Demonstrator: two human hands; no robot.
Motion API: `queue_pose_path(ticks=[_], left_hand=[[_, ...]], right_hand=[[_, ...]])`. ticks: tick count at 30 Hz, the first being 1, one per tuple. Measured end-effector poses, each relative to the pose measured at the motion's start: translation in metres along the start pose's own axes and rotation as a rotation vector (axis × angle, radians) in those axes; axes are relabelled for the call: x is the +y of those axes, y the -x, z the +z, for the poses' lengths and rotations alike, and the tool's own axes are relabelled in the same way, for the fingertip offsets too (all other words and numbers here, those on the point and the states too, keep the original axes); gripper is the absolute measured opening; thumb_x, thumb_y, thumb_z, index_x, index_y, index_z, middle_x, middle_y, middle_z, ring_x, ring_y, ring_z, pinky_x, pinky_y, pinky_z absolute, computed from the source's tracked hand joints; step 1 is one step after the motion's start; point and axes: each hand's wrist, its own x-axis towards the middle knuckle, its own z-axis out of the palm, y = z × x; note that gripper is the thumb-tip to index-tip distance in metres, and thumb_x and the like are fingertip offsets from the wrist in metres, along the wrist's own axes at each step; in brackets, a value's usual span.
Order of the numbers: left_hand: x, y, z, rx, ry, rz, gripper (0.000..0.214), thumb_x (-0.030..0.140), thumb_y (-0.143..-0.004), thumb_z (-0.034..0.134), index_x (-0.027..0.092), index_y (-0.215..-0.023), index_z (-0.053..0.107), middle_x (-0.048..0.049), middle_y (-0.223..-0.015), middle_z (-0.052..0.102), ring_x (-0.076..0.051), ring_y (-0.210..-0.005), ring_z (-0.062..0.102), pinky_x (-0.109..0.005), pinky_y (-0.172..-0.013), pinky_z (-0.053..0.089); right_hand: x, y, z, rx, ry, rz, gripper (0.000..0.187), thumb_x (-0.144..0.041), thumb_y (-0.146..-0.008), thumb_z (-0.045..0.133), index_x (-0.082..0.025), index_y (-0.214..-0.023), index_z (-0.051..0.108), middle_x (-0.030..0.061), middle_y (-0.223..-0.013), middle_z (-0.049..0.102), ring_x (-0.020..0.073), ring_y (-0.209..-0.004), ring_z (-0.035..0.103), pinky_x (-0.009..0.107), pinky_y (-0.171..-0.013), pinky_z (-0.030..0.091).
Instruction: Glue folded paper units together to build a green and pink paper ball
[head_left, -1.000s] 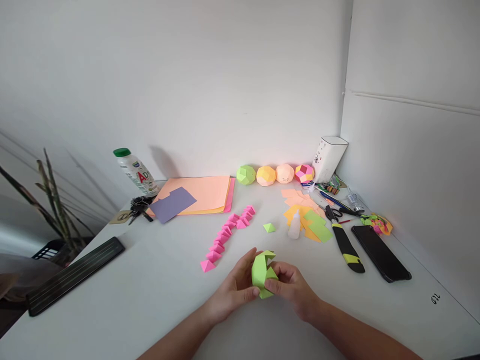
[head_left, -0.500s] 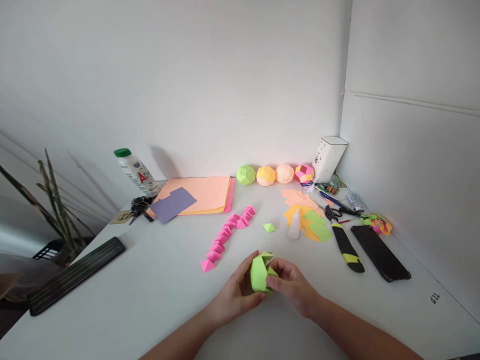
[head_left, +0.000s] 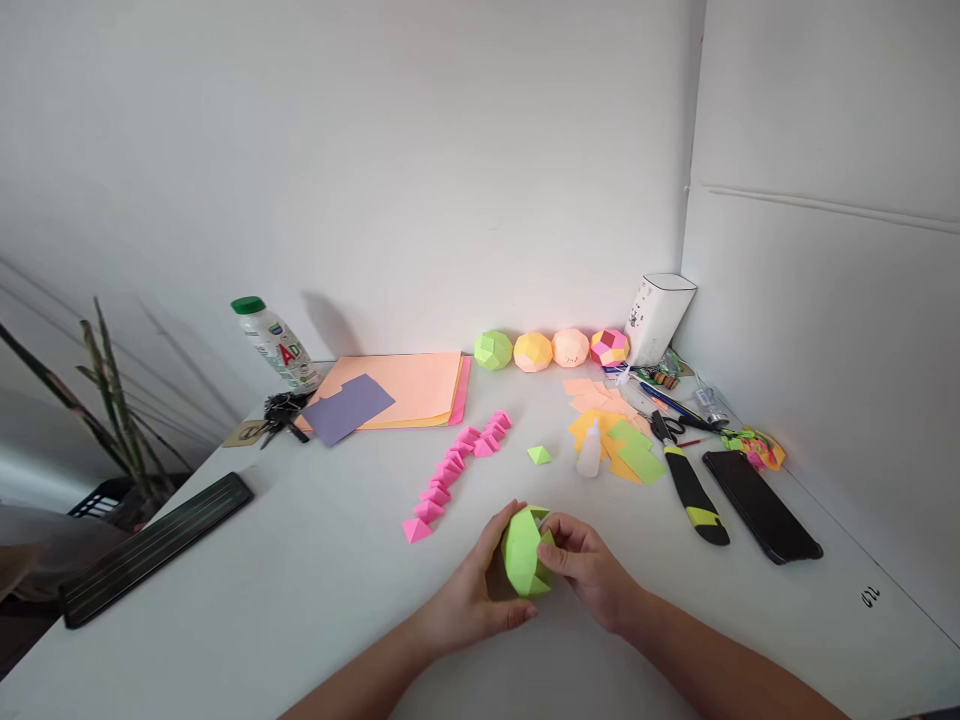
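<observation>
Black ridged bar (head_left: pixel 154 548): lies flat at the table's edge, far left of the green paper polyhedron.
Bottle with green cap (head_left: pixel 276 345): leaning against the wall, well behind and left of the polyhedron, with a bunch of keys (head_left: pixel 277 412) just in front of it.
Orange paper stack (head_left: pixel 409 385): behind and left of the polyhedron; a purple card (head_left: pixel 349 407) overlaps its left corner.
Pink folded pyramids (head_left: pixel 454 470): a curved row, near the polyhedron on its far left side.
Left hand (head_left: pixel 469 590): grasping the polyhedron from the left, thumb up over its top, fingers curled beneath.
Green paper polyhedron (head_left: pixel 523 552): between both hands, low over the white table (head_left: pixel 300 600), near the front edge; it seems to be just off the surface, though the hands hide its underside.
Right hand (head_left: pixel 592 570): fingertips pinched on the polyhedron's right edge.
Small green pyramid (head_left: pixel 538 455): alone on the table, just behind the polyhedron.
Glue bottle (head_left: pixel 589 452): upright, behind and right of the polyhedron, beside loose paper squares (head_left: pixel 622 445).
Utility knife (head_left: pixel 690 490): right of the polyhedron, with a black phone (head_left: pixel 761 505) beyond it.
</observation>
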Motion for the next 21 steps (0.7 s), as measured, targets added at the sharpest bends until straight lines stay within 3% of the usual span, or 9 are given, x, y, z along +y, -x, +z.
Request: queue_pose_path(ticks=[11, 21], left_hand=[[-0.0005, 0.0024, -0.0017, 0.017, -0.2, 0.003, 0.099, 0.024, -0.064, 0.078, 0.027, -0.145, 0.02, -0.0126, -0.15, 0.025, -0.034, -0.137, 0.024, -0.05, -0.112, 0.022], [-0.0035, 0.004, -0.0004, 0.077, -0.2, -0.052, 0.096, 0.021, -0.065, 0.076, 0.027, -0.144, 0.022, -0.012, -0.142, 0.036, -0.033, -0.13, 0.035, -0.049, -0.108, 0.029]], right_hand=[[-0.002, 0.0, 0.002, 0.02, -0.04, 0.067, 0.029, -0.034, -0.07, 0.076, -0.017, -0.066, 0.052, -0.0029, -0.065, 0.051, 0.0107, -0.06, 0.045, 0.025, -0.06, 0.033], [-0.0005, -0.0001, 0.0023, 0.066, 0.046, 0.003, 0.033, -0.043, -0.075, 0.07, -0.017, -0.067, 0.051, -0.0033, -0.063, 0.047, 0.0101, -0.06, 0.04, 0.025, -0.059, 0.032]])
